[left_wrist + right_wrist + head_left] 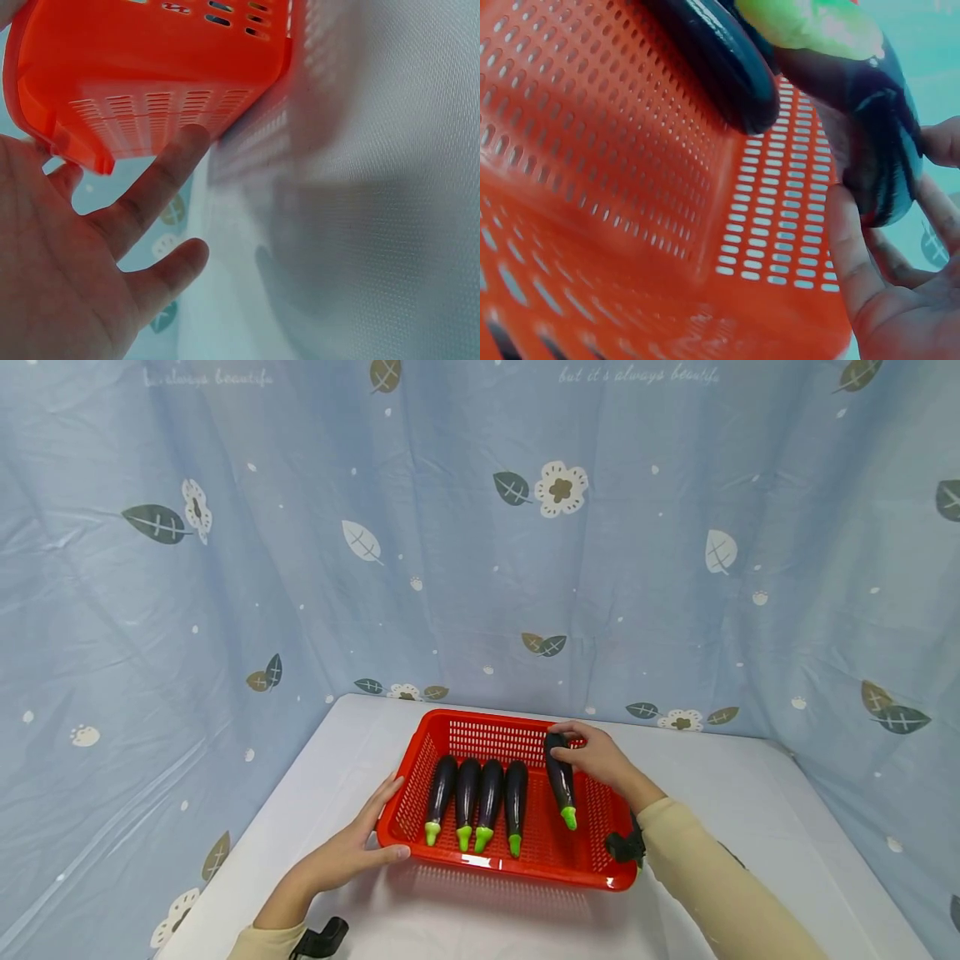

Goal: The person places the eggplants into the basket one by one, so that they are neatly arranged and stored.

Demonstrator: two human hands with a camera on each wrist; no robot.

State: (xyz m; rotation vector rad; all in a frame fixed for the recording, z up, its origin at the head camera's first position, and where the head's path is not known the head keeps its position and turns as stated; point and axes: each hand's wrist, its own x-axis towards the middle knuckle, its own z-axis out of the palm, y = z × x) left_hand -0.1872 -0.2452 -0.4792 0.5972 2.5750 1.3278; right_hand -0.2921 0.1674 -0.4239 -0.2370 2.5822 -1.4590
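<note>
A red plastic basket [570, 875] with slotted walls stands on the white table. Several dark purple eggplants [491, 793] with green stem ends lie side by side in its left half. My right hand [600, 758] pinches another eggplant [561, 777] by its rounded end, over the right part of the basket. In the right wrist view, fingertips press this eggplant [889, 150] from both sides. At the basket's left front corner is my left hand [348, 852], fingers along the side and thumb by the front rim. The left wrist view shows fairly straight fingers [161, 184] against the basket's outer wall.
The white table [300, 827] spreads around the basket. A blue curtain [465, 585] printed with leaves and flowers hangs behind it and along both sides. Each wrist carries a black camera mount [626, 843].
</note>
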